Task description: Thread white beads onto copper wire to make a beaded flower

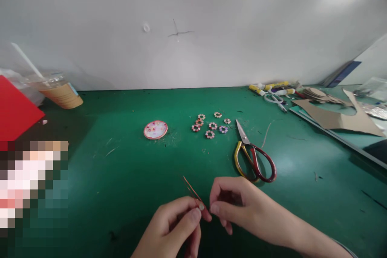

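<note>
At the bottom middle, my left hand point(178, 223) pinches a small pale bead point(201, 207) on a thin reddish-brown cord point(192, 190) between thumb and forefinger. Loose ends of the cord stick up above the fingertips. Just to the right, my right hand point(234, 205) has its thumb and forefinger pressed together beside the bead; what they hold, if anything, is too small to make out. Beyond it lie scissors point(246, 140) with one yellow and one dark red handle, blades slightly apart. Several small beaded rings point(213, 126) rest farther back on the green table.
A round dish of loose beads point(155, 130) sits left of the rings. At the far left are a drink cup point(62, 92) and a red sheet point(15, 109). Yellow tubes point(256, 90), white scissors point(276, 100) and cut cardboard point(335, 115) crowd the back right. A grey wall point(193, 60) closes the back.
</note>
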Demonstrator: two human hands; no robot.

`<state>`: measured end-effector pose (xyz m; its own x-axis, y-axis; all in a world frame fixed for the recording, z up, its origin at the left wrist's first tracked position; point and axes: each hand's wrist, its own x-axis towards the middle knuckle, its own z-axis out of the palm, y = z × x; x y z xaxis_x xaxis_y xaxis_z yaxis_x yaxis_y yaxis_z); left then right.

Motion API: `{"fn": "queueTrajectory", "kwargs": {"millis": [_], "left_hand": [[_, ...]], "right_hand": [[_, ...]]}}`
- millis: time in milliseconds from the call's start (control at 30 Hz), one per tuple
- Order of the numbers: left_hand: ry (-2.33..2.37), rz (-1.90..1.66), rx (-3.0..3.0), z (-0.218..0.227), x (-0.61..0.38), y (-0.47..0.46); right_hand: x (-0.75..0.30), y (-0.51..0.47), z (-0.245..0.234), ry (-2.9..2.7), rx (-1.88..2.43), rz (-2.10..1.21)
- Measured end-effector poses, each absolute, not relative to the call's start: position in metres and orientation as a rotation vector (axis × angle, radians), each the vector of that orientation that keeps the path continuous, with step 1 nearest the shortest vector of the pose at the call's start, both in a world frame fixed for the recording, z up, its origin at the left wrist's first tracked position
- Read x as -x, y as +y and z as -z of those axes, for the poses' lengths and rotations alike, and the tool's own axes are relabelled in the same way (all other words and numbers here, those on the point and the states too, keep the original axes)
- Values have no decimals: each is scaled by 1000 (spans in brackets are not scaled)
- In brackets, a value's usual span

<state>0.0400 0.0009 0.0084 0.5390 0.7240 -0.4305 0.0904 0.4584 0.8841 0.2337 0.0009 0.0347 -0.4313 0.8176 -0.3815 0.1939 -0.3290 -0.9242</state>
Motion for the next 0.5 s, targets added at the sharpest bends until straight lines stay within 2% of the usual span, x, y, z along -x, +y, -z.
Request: {"fn": "queueTrajectory", "kwargs": {"millis": [500], "left_hand": [[958,-392,-1139,-14,-39,-3]], "right_hand": [[-236,4,-22,-1402,1144,-1983]]}}
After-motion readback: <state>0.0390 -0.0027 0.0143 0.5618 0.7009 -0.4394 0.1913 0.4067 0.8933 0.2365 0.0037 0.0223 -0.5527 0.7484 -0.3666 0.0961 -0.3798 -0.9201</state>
